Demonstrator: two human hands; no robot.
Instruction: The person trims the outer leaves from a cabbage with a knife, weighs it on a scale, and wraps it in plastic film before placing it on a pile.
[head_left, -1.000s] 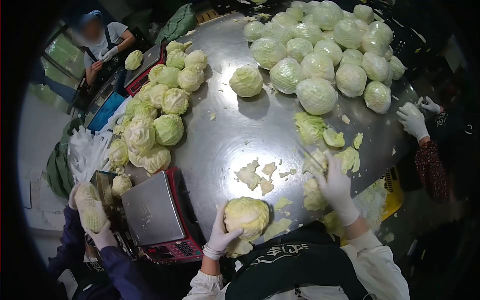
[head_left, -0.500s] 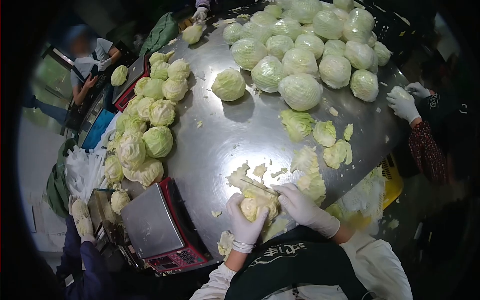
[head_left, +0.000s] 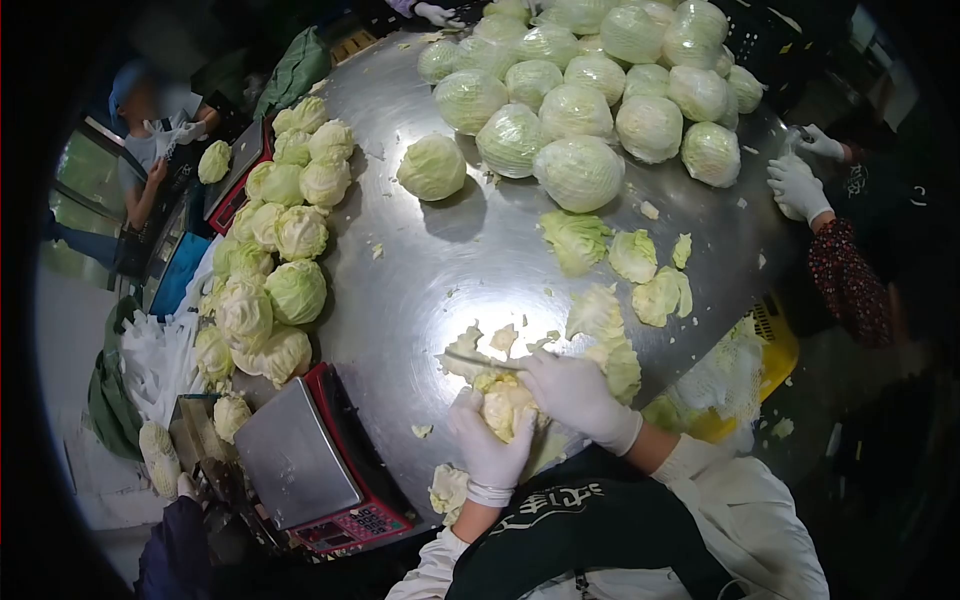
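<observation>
My left hand [head_left: 487,445], in a white glove, grips a small pale cabbage [head_left: 508,407] low on the metal table [head_left: 400,270]. My right hand [head_left: 575,392], also gloved, is closed on the handle end of a knife [head_left: 487,360], whose blade points left over the cabbage's far side. The handle itself is hidden by my fingers. Cut leaf scraps [head_left: 465,352] lie just beyond the blade, and larger loose leaves [head_left: 605,325] lie to the right of my right hand.
Wrapped cabbages [head_left: 578,172] are piled at the back; unwrapped ones [head_left: 297,291] line the left. A red scale [head_left: 300,455] stands front left, a yellow basket [head_left: 775,350] at the right. Co-workers' gloved hands [head_left: 797,185] show at the right, back and left.
The camera view has shifted slightly. My right hand and the knife have moved left and away from me over the cabbage. At the back, a co-worker's hand no longer holds a cabbage.
</observation>
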